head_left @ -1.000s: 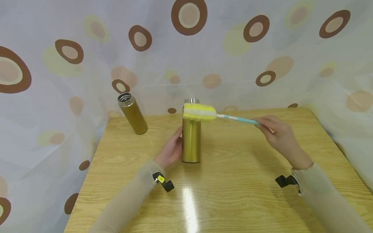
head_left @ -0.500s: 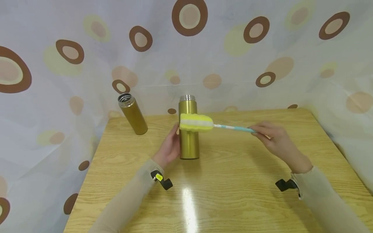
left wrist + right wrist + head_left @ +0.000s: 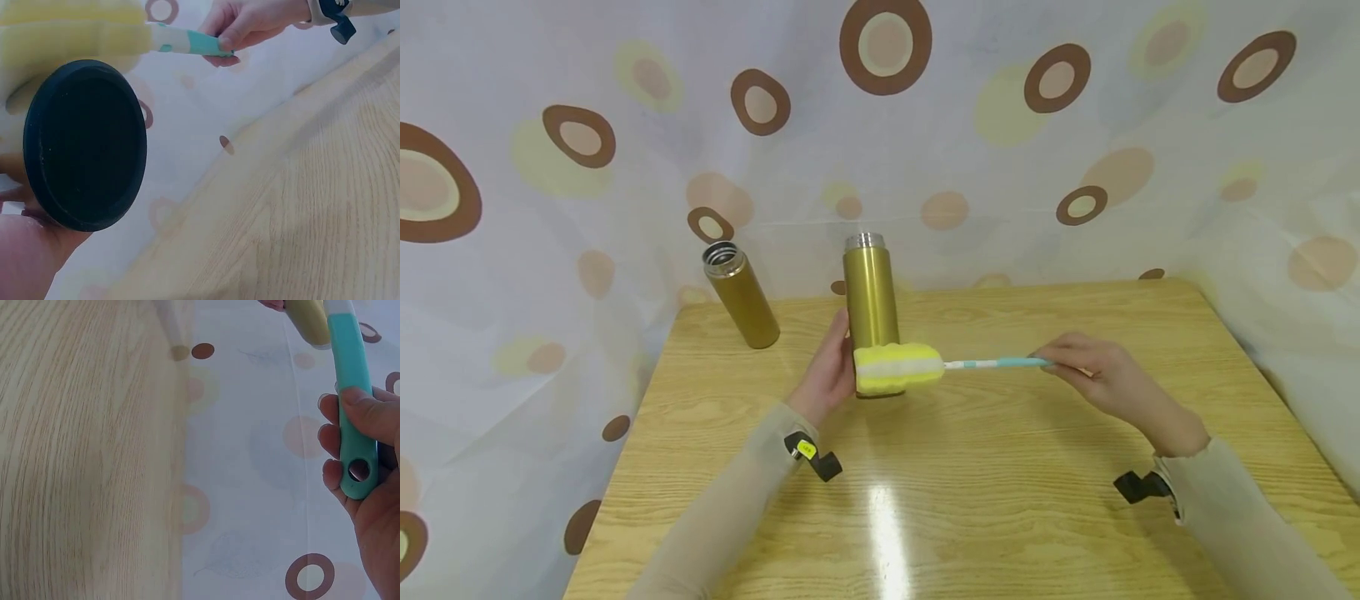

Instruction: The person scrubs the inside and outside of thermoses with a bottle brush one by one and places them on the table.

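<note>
A gold thermos bottle with a bare steel neck is gripped by my left hand around its left side, above the table. Its dark round base faces the left wrist camera. My right hand holds a sponge bottle brush by its turquoise handle, thumb on top and fingers curled beneath. The brush's yellow and white sponge head lies crosswise over the lower front of the bottle, hiding part of it. Most of the left fingers are hidden behind the bottle.
A second gold thermos bottle, uncapped, stands at the back left of the wooden table. A patterned curtain with brown rings hangs behind the table and along its sides.
The sponge head has slid from near the bottle's neck down to its lower end, my right hand lowering with it. My left hand has raised the bottle slightly and shifted it left.
</note>
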A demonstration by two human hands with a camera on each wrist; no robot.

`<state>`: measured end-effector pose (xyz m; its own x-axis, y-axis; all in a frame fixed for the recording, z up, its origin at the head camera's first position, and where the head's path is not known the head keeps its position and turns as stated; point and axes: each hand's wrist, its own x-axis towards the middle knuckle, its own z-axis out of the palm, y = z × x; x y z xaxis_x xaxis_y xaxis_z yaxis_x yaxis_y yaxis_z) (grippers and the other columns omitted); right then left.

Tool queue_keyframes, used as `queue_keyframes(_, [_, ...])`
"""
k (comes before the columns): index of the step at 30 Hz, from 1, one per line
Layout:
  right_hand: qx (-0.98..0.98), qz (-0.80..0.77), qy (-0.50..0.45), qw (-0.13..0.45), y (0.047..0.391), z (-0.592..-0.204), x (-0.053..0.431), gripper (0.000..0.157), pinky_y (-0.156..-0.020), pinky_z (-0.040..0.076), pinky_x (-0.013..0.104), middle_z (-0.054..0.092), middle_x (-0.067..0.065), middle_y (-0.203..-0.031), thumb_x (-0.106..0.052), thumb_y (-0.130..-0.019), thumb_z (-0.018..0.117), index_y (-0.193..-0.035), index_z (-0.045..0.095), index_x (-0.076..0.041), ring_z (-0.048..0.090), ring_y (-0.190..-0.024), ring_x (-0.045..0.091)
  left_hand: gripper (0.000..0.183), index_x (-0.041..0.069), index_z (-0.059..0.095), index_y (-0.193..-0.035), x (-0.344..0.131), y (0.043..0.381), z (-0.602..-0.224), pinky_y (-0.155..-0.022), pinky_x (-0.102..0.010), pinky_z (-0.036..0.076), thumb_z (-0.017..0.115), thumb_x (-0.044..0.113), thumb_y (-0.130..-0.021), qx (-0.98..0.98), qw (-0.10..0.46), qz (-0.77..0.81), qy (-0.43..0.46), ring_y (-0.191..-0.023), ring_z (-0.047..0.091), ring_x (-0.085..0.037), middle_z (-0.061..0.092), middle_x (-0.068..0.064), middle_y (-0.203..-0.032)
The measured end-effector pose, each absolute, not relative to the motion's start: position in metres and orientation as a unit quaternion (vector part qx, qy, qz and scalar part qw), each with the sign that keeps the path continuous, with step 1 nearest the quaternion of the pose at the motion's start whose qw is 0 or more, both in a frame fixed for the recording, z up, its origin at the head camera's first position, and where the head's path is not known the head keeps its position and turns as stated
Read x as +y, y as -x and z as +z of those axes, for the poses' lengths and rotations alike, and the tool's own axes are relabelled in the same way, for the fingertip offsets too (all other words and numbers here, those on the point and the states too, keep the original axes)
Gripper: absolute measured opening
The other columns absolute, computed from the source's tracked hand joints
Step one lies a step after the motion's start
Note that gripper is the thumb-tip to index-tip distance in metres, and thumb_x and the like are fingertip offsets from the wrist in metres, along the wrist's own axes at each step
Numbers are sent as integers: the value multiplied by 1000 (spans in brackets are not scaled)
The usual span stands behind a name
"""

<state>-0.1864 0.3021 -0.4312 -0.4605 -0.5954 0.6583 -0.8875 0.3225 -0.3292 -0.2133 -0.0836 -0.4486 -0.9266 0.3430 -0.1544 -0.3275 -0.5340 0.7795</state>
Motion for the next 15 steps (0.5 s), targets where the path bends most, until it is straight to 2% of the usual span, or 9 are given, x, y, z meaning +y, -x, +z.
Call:
queue_keyframes(6, [-773,349,-485,215,186,-435,302,41,-60,41,15,73,7,-102,-31,-109,52,-108,77,2,55,-76,5,48,19,51,-134,-86,215,-446,-94,-27,54,45,58,-106,422,179,888,28,-103,67,-12,67,1,-114])
queue_keyframes(11, [-781,344,-462,241,187,-435,302,41,-59,41,16,73,9,-100,-33,-109,53,-108,77,1,55,-75,6,44,22,50,-134,-88,212,-449,-99,-27,51,40,56,-108,416,223,881,2,-108,65,-11,66,4,-117])
queue_keyframes(15, [-791,337,-434,270,190,-433,303,45,-57,40,17,73,11,-98,-37,-107,53,-107,77,1,53,-70,7,43,25,53,-128,-88,211,-453,-101,-31,48,33,58,-109,419,252,872,-30,-111,61,-11,64,6,-118])
